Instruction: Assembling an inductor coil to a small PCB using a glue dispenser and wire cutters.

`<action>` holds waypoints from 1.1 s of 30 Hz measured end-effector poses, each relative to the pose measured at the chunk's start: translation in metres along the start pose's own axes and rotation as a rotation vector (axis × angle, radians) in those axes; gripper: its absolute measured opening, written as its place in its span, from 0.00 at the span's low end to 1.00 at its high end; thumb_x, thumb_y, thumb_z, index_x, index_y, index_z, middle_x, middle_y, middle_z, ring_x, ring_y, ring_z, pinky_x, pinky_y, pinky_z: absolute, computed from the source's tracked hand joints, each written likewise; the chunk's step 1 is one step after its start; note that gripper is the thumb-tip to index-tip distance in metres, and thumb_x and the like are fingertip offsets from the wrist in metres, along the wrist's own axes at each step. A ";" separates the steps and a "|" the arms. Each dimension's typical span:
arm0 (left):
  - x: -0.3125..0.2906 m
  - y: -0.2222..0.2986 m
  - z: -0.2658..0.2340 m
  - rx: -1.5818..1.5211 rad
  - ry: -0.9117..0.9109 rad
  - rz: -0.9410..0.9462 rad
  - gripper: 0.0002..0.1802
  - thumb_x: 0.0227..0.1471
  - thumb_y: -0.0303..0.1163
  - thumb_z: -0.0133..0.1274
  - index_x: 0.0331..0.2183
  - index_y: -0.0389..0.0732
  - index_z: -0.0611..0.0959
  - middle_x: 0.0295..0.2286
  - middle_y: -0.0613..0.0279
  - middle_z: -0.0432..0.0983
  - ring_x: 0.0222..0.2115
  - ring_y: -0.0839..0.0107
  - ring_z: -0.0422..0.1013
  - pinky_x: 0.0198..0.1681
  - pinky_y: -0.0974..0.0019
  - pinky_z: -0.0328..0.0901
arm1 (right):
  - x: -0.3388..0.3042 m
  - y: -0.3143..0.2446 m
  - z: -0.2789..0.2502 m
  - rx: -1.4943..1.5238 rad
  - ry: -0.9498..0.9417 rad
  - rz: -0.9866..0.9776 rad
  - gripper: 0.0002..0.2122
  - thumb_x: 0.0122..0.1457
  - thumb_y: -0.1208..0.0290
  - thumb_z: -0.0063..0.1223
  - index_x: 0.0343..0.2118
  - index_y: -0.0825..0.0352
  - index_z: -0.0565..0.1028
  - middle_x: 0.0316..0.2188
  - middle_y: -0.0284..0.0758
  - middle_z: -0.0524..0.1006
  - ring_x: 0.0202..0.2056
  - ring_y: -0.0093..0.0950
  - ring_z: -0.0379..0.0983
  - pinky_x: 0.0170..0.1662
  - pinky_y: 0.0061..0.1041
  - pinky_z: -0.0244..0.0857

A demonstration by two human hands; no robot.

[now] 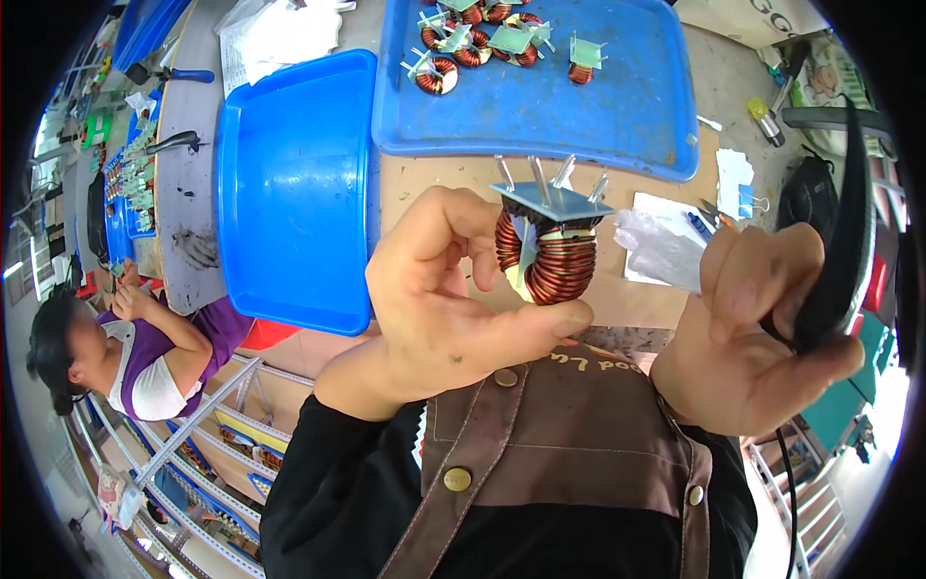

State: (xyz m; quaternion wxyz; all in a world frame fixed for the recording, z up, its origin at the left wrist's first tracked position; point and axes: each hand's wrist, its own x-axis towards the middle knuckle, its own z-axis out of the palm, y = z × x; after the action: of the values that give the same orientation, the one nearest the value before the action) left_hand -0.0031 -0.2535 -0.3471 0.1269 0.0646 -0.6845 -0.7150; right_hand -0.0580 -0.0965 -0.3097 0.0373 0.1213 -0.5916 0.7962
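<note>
My left hand [439, 289] grips a toroidal coil [564, 265] wound with copper-coloured wire, its thumb under the ring. A square greenish board [555, 200] sits on top of the coil, with several metal pins standing up from it. To the right, my right hand [762, 318] is closed around a black tapered tool [837, 261] with its pointed end up. That tool is close to the camera and its exact kind does not show. The two hands are apart, and the tool does not touch the coil.
A blue tray [617, 116] at the back holds several similar coils [473, 48]. Left of it stands a deeper blue tray [294, 193]. A plastic bag [661, 241], a yellow-handled screwdriver [765, 121] and a binder clip [760, 205] lie at right. Another person [145, 357] works at far left.
</note>
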 end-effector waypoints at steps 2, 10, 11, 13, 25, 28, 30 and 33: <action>-0.001 -0.002 0.002 -0.032 0.021 0.011 0.27 0.23 0.30 0.69 0.26 0.36 0.69 0.20 0.69 0.66 0.18 0.85 0.56 0.20 0.81 0.52 | 0.002 0.000 -0.001 0.064 0.006 -0.038 0.22 0.56 0.47 0.34 0.21 0.65 0.57 0.21 0.33 0.62 0.17 0.18 0.51 0.21 0.17 0.43; -0.004 -0.011 -0.003 0.055 -0.004 0.187 0.33 0.25 0.27 0.67 0.36 0.33 0.68 0.27 0.64 0.65 0.22 0.82 0.56 0.23 0.79 0.54 | 0.001 0.006 -0.014 -0.247 -0.066 -0.167 0.21 0.59 0.55 0.30 0.30 0.75 0.64 0.23 0.46 0.70 0.17 0.19 0.57 0.22 0.16 0.51; -0.004 -0.011 -0.003 0.055 -0.003 0.188 0.33 0.25 0.27 0.67 0.36 0.33 0.68 0.27 0.64 0.65 0.22 0.82 0.56 0.23 0.79 0.54 | -0.001 0.002 -0.016 -0.321 -0.048 -0.090 0.23 0.59 0.52 0.33 0.28 0.74 0.63 0.24 0.48 0.72 0.18 0.19 0.60 0.22 0.16 0.54; -0.002 -0.011 -0.004 0.110 0.000 0.196 0.32 0.27 0.26 0.66 0.37 0.33 0.67 0.27 0.64 0.65 0.22 0.81 0.57 0.23 0.78 0.54 | -0.001 0.006 -0.022 -0.370 -0.090 -0.044 0.22 0.58 0.52 0.35 0.29 0.74 0.64 0.25 0.43 0.73 0.18 0.16 0.58 0.22 0.15 0.53; -0.005 0.003 0.004 -0.465 -0.033 -0.187 0.32 0.31 0.27 0.64 0.40 0.31 0.67 0.37 0.57 0.67 0.34 0.73 0.66 0.38 0.72 0.60 | -0.008 0.020 -0.034 -0.612 -0.190 -0.117 0.11 0.54 0.71 0.44 0.33 0.76 0.68 0.28 0.41 0.73 0.26 0.29 0.68 0.31 0.23 0.61; 0.000 -0.012 0.001 -0.640 -0.243 -0.252 0.37 0.33 0.39 0.63 0.45 0.32 0.68 0.49 0.53 0.59 0.44 0.68 0.62 0.48 0.68 0.55 | 0.000 0.023 -0.020 -0.771 -0.415 -0.108 0.05 0.45 0.81 0.50 0.26 0.75 0.68 0.29 0.45 0.69 0.26 0.42 0.67 0.28 0.29 0.62; -0.002 -0.022 0.001 -0.715 -0.347 -0.278 0.37 0.31 0.43 0.64 0.43 0.33 0.71 0.54 0.51 0.51 0.44 0.70 0.63 0.46 0.70 0.58 | 0.000 0.035 -0.013 -0.703 -0.516 -0.211 0.07 0.42 0.79 0.53 0.26 0.71 0.69 0.28 0.40 0.69 0.26 0.39 0.68 0.26 0.30 0.63; -0.003 -0.019 0.004 -0.685 -0.297 -0.340 0.37 0.29 0.45 0.65 0.42 0.34 0.73 0.52 0.49 0.55 0.44 0.72 0.63 0.42 0.73 0.60 | -0.008 0.049 -0.009 -0.745 -0.595 -0.206 0.08 0.42 0.76 0.54 0.28 0.69 0.70 0.29 0.38 0.69 0.27 0.37 0.69 0.28 0.29 0.65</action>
State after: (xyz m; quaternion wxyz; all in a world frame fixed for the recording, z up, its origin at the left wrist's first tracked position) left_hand -0.0033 -0.2488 -0.3665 -0.0791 0.0269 -0.3973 -0.9139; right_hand -0.0620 -0.1019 -0.3598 -0.0142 0.3799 -0.8063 0.4532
